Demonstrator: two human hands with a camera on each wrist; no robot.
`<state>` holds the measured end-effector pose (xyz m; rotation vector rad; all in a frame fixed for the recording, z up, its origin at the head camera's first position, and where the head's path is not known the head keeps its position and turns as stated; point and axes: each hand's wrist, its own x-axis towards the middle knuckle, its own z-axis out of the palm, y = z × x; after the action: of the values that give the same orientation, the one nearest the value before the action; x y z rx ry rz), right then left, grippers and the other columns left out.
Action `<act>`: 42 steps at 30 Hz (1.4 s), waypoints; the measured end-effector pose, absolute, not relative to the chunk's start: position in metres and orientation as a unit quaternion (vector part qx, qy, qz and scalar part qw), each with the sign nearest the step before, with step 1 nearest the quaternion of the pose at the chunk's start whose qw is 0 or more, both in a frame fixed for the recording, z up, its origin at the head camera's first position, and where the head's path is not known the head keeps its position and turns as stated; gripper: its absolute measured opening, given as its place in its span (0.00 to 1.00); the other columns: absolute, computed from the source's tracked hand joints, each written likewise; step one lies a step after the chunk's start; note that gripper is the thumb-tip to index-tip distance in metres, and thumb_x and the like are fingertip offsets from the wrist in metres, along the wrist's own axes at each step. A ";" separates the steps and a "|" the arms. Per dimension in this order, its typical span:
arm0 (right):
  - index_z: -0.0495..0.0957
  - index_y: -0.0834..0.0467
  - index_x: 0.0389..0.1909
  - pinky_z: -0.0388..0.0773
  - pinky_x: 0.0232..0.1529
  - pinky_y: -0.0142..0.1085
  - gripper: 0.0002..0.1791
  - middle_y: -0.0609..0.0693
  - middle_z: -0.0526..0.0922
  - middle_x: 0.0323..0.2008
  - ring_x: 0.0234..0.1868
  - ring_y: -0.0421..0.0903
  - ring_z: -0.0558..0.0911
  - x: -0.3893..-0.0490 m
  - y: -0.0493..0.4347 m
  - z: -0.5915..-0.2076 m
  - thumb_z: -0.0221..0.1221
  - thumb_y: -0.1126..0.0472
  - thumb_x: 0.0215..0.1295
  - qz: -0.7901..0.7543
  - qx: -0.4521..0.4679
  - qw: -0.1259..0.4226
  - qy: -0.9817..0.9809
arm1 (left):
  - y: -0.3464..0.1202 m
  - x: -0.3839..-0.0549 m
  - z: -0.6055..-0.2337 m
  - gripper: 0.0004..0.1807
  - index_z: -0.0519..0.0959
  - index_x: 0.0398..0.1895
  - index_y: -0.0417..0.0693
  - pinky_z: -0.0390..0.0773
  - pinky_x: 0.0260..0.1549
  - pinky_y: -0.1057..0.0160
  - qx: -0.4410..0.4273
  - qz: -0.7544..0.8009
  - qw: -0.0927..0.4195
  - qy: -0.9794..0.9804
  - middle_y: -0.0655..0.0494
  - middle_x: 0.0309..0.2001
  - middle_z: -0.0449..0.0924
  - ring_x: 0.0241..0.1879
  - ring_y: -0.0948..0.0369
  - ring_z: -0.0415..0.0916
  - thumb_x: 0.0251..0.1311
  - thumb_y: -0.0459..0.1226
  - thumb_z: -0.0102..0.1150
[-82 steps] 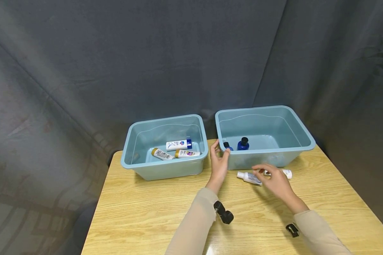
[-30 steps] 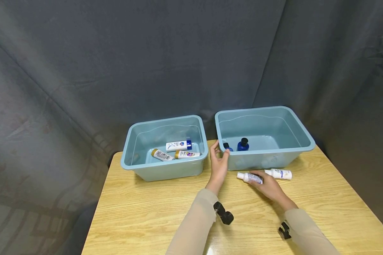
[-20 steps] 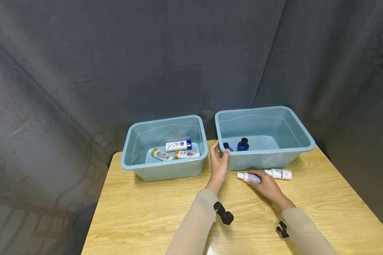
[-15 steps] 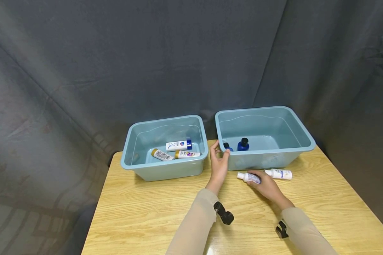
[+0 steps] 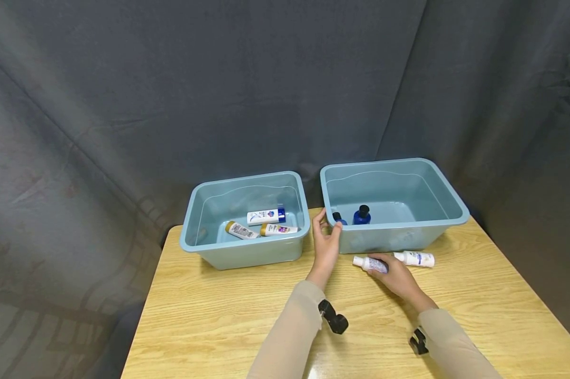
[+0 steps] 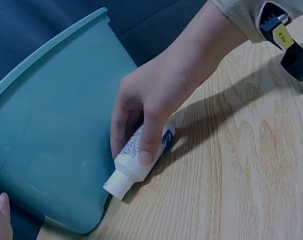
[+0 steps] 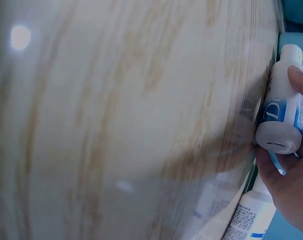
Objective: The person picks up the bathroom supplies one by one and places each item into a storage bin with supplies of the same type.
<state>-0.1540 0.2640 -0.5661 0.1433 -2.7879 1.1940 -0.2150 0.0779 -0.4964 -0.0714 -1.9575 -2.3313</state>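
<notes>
In the head view my right hand (image 5: 399, 275) grips a small white bottle (image 5: 372, 264) with a blue label, fingers and thumb on either side of it. The bottle lies along the front of the right blue plastic bin (image 5: 403, 234), its white cap toward the left. My left hand (image 5: 326, 247) holds that bin's front left corner, thumb on the front and fingers round the side. The left wrist view shows the right hand over the bottle (image 6: 134, 157) on the wood. A second white bottle (image 5: 416, 258) lies just right of the held one.
Two dark blue bottles with black caps (image 5: 362, 215) are in the right bin. Another blue bin (image 5: 247, 256) on the left contains a white bottle with a blue cap (image 5: 265, 216) and two gold-capped ones (image 5: 241, 230). A dark curtain (image 5: 266, 95) hangs behind the wooden table (image 5: 218, 316).
Since the earliest frame my right hand has come down from above the two white bottles and taken hold of the left one. Over the last half second almost nothing has moved.
</notes>
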 end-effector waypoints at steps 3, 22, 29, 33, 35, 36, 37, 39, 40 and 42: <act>0.79 0.68 0.54 0.71 0.54 0.60 0.21 0.68 0.80 0.51 0.53 0.66 0.78 -0.153 0.264 -0.566 0.68 0.65 0.60 0.392 0.050 0.056 -0.917 | 0.078 -0.215 -0.497 0.27 0.65 0.68 0.53 0.71 0.40 0.64 -0.024 -0.765 0.048 -0.642 0.50 0.59 0.67 0.53 0.53 0.65 0.67 0.35 0.57; 0.80 0.66 0.54 0.73 0.52 0.58 0.21 0.65 0.82 0.50 0.51 0.63 0.80 -0.143 0.269 -0.566 0.68 0.67 0.59 0.382 0.050 0.074 -0.920 | 0.078 -0.216 -0.498 0.27 0.66 0.68 0.54 0.72 0.40 0.63 -0.019 -0.768 0.051 -0.639 0.50 0.58 0.68 0.54 0.50 0.65 0.67 0.35 0.57; 0.80 0.66 0.53 0.74 0.50 0.58 0.21 0.65 0.82 0.49 0.49 0.63 0.80 -0.139 0.270 -0.562 0.69 0.66 0.58 0.375 0.051 0.083 -0.922 | 0.078 -0.216 -0.498 0.27 0.66 0.67 0.52 0.72 0.39 0.64 -0.020 -0.768 0.051 -0.638 0.50 0.57 0.69 0.53 0.50 0.65 0.67 0.34 0.57; 0.80 0.65 0.53 0.74 0.49 0.57 0.21 0.64 0.83 0.48 0.48 0.62 0.81 -0.137 0.271 -0.562 0.70 0.66 0.58 0.373 0.053 0.088 -0.922 | 0.077 -0.216 -0.498 0.26 0.65 0.67 0.53 0.72 0.39 0.64 -0.021 -0.769 0.049 -0.637 0.51 0.57 0.69 0.54 0.49 0.65 0.67 0.34 0.57; 0.80 0.65 0.53 0.75 0.48 0.57 0.22 0.63 0.83 0.48 0.47 0.61 0.81 -0.135 0.272 -0.561 0.70 0.66 0.57 0.370 0.054 0.089 -0.923 | 0.077 -0.216 -0.498 0.26 0.65 0.68 0.53 0.72 0.39 0.64 -0.021 -0.770 0.048 -0.636 0.50 0.57 0.68 0.53 0.50 0.65 0.67 0.34 0.57; 0.80 0.65 0.53 0.75 0.48 0.57 0.22 0.63 0.83 0.48 0.47 0.61 0.81 -0.135 0.272 -0.560 0.70 0.66 0.57 0.369 0.055 0.089 -0.924 | 0.077 -0.216 -0.498 0.26 0.65 0.68 0.54 0.72 0.39 0.64 -0.021 -0.769 0.048 -0.638 0.50 0.57 0.68 0.53 0.51 0.66 0.67 0.34 0.57; 0.80 0.65 0.54 0.75 0.48 0.57 0.22 0.63 0.83 0.48 0.47 0.61 0.81 -0.134 0.272 -0.559 0.70 0.66 0.57 0.368 0.055 0.088 -0.924 | 0.077 -0.216 -0.498 0.26 0.65 0.67 0.54 0.72 0.39 0.64 -0.020 -0.768 0.048 -0.639 0.50 0.58 0.68 0.53 0.53 0.66 0.68 0.35 0.57; 0.80 0.65 0.54 0.75 0.48 0.57 0.22 0.64 0.82 0.48 0.47 0.61 0.81 -0.132 0.273 -0.556 0.70 0.66 0.57 0.367 0.054 0.088 -0.924 | 0.078 -0.216 -0.498 0.26 0.65 0.68 0.54 0.72 0.39 0.64 -0.019 -0.766 0.046 -0.641 0.50 0.58 0.68 0.51 0.56 0.66 0.68 0.35 0.57; 0.80 0.65 0.54 0.76 0.48 0.57 0.22 0.64 0.82 0.49 0.47 0.61 0.81 -0.131 0.273 -0.554 0.69 0.66 0.58 0.367 0.053 0.088 -0.924 | 0.078 -0.216 -0.498 0.26 0.65 0.68 0.54 0.72 0.39 0.64 -0.018 -0.765 0.045 -0.642 0.50 0.58 0.68 0.51 0.57 0.66 0.68 0.35 0.57; 0.80 0.65 0.54 0.76 0.46 0.57 0.22 0.65 0.82 0.49 0.45 0.61 0.81 -0.129 0.273 -0.550 0.69 0.66 0.58 0.366 0.052 0.088 -0.925 | 0.078 -0.216 -0.497 0.26 0.65 0.68 0.55 0.73 0.39 0.63 -0.016 -0.763 0.042 -0.645 0.50 0.58 0.68 0.50 0.59 0.66 0.68 0.36 0.57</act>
<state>-0.1293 0.2726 -0.5501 0.1534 -2.7544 1.0890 -0.2164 0.0777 -0.4974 -0.0477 -1.9742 -2.3339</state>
